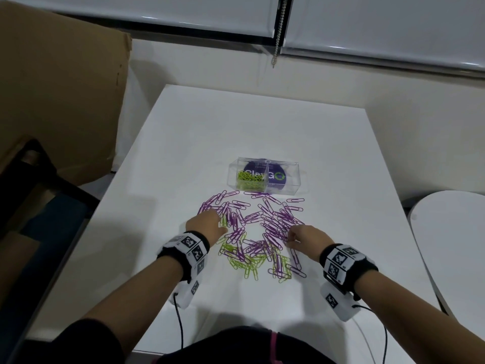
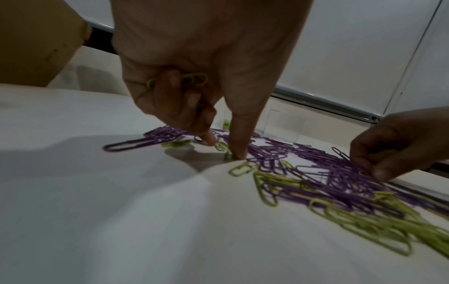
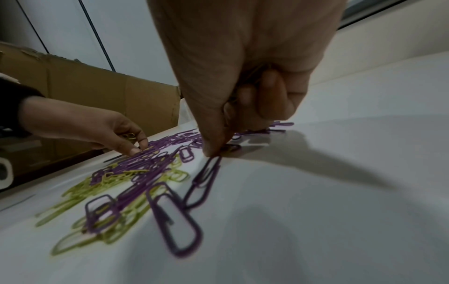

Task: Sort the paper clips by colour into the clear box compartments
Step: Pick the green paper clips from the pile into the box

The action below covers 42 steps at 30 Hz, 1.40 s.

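Note:
A clear two-compartment box point(image 1: 287, 189) stands mid-table. Its left compartment holds green clips point(image 1: 249, 178); the right one shows only a purple label. In front of it lies a mixed pile, with purple clips point(image 1: 265, 219) at the far side and green clips point(image 1: 249, 260) nearer me. My left hand point(image 2: 224, 149) is at the pile's left edge. Its curled fingers hold several green clips point(image 2: 194, 79), while thumb and forefinger pinch a green clip point(image 2: 221, 147) lying on the table. My right hand point(image 3: 213, 151) is at the pile's right edge and pinches the end of a purple clip point(image 3: 206, 173). Its other fingers are curled.
A large cardboard box point(image 1: 60, 88) leans at the table's left, with a dark chair point(image 1: 39, 179) below it. A white rounded surface point(image 1: 451, 245) stands to the right. A blind cord point(image 1: 277, 43) hangs at the back. Cables trail from both wrist cameras.

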Available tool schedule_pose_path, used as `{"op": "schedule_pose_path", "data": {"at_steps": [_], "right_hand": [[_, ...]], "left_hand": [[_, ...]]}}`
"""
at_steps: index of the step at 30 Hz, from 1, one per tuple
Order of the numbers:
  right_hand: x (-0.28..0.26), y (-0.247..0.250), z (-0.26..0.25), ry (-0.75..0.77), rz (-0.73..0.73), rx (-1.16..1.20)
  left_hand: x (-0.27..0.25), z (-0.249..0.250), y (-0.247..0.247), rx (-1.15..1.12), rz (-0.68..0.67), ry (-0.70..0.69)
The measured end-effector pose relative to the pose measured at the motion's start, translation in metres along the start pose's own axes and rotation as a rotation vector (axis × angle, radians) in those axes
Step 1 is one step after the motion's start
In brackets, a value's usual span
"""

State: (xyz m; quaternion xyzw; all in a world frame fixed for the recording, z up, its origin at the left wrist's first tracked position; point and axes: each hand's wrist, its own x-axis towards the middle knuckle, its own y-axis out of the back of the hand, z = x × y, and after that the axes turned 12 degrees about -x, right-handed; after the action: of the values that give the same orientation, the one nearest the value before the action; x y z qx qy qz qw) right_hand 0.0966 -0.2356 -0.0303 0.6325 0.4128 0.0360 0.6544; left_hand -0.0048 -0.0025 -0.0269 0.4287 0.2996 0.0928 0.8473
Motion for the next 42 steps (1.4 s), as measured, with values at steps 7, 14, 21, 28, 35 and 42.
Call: {"op": "schedule_pose_path", "data": {"at_steps": [7, 14, 21, 28, 35, 42], "right_hand": [[0.003, -0.007, 0.007, 0.017, -0.026, 0.114], [0.005, 0.005, 0.020, 0.019, -0.060, 0.195], [0.016, 0.043, 0.011, 0.003, 0.007, 0.274], [0.074, 0.110, -0.049, 0.078, 0.137, 0.209], [0.123, 0.131, -0.079, 0.066, 0.103, -0.028], [0.092, 0.117, -0.050, 0.078, 0.295, 0.189]], "left_hand": [[0.001, -0.001, -0.002, -0.027, -0.076, 0.022], [0.006, -0.018, 0.002, -0.155, -0.132, -0.058], [0.010, -0.019, 0.017, -0.317, -0.064, -0.099], [0.024, -0.015, 0.039, -0.353, -0.151, -0.089], [0.042, -0.021, 0.049, -0.288, -0.109, -0.095], [0.063, 0.029, 0.074, -0.173, -0.086, -0.278]]}}
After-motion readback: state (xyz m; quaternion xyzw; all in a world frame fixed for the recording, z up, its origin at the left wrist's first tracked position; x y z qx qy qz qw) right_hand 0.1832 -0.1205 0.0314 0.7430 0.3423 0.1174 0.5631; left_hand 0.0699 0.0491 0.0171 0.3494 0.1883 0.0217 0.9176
